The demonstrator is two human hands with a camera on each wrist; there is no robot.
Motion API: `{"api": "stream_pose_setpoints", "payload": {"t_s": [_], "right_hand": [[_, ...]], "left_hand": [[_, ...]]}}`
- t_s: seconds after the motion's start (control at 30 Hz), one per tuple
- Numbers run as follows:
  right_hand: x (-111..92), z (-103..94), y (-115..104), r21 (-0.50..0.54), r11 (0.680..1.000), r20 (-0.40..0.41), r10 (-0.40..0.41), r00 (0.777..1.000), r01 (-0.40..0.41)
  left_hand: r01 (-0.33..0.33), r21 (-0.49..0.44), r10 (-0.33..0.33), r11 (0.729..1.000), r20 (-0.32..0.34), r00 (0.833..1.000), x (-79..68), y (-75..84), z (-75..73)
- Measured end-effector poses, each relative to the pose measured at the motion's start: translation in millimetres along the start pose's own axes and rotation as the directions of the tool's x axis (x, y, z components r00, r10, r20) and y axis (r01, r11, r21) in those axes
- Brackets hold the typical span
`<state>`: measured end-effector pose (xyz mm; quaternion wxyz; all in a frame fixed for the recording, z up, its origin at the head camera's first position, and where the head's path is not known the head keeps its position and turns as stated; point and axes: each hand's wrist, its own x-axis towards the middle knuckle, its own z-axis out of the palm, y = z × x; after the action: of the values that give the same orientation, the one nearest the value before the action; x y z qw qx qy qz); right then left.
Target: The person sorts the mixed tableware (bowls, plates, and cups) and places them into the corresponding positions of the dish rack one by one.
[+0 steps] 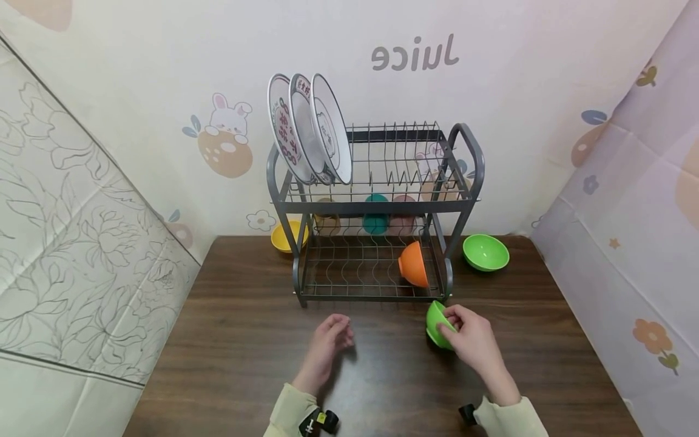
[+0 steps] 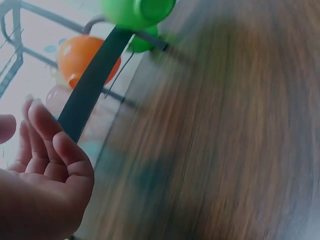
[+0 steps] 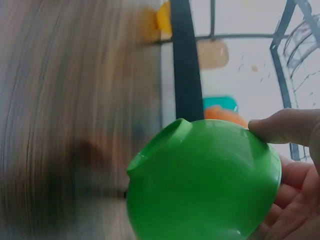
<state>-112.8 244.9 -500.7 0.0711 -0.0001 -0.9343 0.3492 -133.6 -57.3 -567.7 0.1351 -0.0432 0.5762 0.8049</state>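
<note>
My right hand (image 1: 476,341) pinches a green bowl (image 1: 438,325) by its rim, thumb on one side and fingers on the other. The bowl is tilted on its side, just in front of the right end of the dark dish rack (image 1: 377,208). Up close in the right wrist view, the green bowl (image 3: 205,180) covers much of the rack behind it. My left hand (image 1: 326,347) hovers over the table in front of the rack, fingers loosely bent, holding nothing. On the rack's lower tier an orange bowl (image 1: 413,265) stands on edge at the right.
Several plates, one of them a patterned plate (image 1: 284,130), stand upright on the upper tier's left. Behind the lower tier are a teal cup (image 1: 375,221), a pink cup and a tan cup. A yellow bowl (image 1: 284,237) sits left of the rack, another green bowl (image 1: 485,252) right of it.
</note>
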Motion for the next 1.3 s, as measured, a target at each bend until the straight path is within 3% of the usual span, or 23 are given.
{"api": "stream_pose_setpoints", "payload": {"t_s": [0.17,0.27,0.33,0.4,0.5,0.57,0.63,0.77,0.9,1.07,1.3], "right_hand": [[-1,10.9,-19,0.100,0.995,0.098,-0.020,0.995,0.010],[-1,20.3,-26,0.144,0.989,0.170,-0.052,0.984,0.028],[-1,26.5,-30,0.172,0.984,0.221,-0.088,0.971,0.050],[-2,32.7,-33,0.202,0.977,0.258,-0.128,0.958,0.076],[-5,41.4,-40,0.259,0.960,0.272,-0.173,0.947,0.101],[-7,46.8,-44,0.293,0.950,0.260,-0.187,0.947,0.107],[-8,51.6,-49,0.322,0.940,0.239,-0.192,0.952,0.109],[-11,60.9,-56,0.379,0.924,0.206,-0.139,0.969,0.052],[-14,70.7,-63,0.436,0.899,0.195,-0.049,0.980,-0.042],[-17,77.4,-68,0.461,0.885,0.196,-0.027,0.980,-0.068],[-17,76.0,-69,0.492,0.869,0.204,-0.064,0.977,-0.046]], "left_hand": [[-0.049,0.180,0.030,0.982,0.109,0.994,-1.0,-2.2,13.3],[-0.144,0.330,0.085,0.933,0.187,0.979,-1.8,-1.9,19.3],[-0.246,0.417,0.145,0.875,0.259,0.955,-2.9,-0.2,22.9],[-0.352,0.498,0.196,0.793,0.338,0.920,-4.5,2.5,26.0],[-0.459,0.585,0.218,0.669,0.436,0.873,-8.3,7.7,29.9],[-0.486,0.632,0.207,0.603,0.464,0.861,-11.3,11.6,32.0],[-0.488,0.668,0.188,0.562,0.471,0.862,-13.6,14.7,33.9],[-0.467,0.712,0.176,0.524,0.446,0.878,-16.3,17.7,38.1],[-0.454,0.750,0.220,0.482,0.397,0.891,-17.8,15.6,43.4],[-0.475,0.759,0.314,0.445,0.364,0.877,-17.5,10.3,46.5],[-0.481,0.761,0.369,0.436,0.336,0.867,-13.3,5.9,42.3]]}}
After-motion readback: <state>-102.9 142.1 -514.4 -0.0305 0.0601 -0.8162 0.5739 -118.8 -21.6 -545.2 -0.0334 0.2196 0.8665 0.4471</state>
